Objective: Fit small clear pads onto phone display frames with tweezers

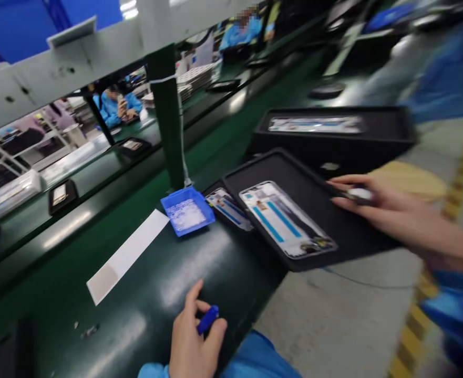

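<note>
My left hand [195, 336] is low in the middle, over the green bench. Its thumb and fingers close around a short blue rod-like piece [207, 320]. My right hand [389, 210] is at the right edge of a tilted black tray [349, 231]. Between its fingers is a small silvery rounded piece [360, 196], too blurred to name. On the left of that tray lies a white phone frame [290, 220] with two blue strips and a dark band. Another phone frame [229, 209] of this kind shows partly beneath the tray's left edge.
A blue dish [187, 211] of small white bits stands beside a white strip [126, 257] on the bench [144, 283]. Behind, a black box [333, 144] bears another phone frame [316, 124]. A green post [164, 121] rises at the back. People in blue sit farther off.
</note>
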Tool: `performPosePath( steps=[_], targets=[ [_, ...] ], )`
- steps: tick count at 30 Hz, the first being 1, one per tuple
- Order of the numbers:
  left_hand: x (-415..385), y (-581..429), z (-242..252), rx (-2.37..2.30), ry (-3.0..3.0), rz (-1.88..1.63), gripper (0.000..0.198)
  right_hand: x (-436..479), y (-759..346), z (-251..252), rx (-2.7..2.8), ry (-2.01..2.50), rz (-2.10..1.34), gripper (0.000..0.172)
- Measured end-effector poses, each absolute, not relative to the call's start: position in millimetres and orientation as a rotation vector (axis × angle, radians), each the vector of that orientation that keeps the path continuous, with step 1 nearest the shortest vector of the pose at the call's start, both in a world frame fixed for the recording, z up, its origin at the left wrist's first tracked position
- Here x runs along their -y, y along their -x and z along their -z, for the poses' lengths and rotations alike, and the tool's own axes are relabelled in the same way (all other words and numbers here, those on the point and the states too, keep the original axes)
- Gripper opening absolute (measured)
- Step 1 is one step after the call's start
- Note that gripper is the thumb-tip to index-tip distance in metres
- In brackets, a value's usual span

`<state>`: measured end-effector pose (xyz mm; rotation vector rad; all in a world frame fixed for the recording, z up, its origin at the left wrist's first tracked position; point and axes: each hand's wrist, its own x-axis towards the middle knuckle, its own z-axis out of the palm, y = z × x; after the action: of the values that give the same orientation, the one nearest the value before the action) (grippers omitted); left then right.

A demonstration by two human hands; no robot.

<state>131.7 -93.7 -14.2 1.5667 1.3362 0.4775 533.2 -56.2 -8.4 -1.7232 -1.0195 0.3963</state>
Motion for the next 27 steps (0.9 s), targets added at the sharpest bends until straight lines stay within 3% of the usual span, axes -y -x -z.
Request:
performPosePath(
  steps=[9, 17, 27],
  targets=[
    [95, -135, 53, -1.322, -1.659, -0.516, 0.054, -19, -537, 13, 1.244, 1.670, -0.681, 0.023],
    [72, -180, 32, -1.167, -1.624, -0.496, 0.056, -32, -540, 23, 1.405, 1.769, -0.562, 0.024],
    [13, -289, 32, -1.072, -1.616, -0.557, 0.075, -41, -540, 30, 1.479, 1.843, -0.356, 0.032]
  ],
)
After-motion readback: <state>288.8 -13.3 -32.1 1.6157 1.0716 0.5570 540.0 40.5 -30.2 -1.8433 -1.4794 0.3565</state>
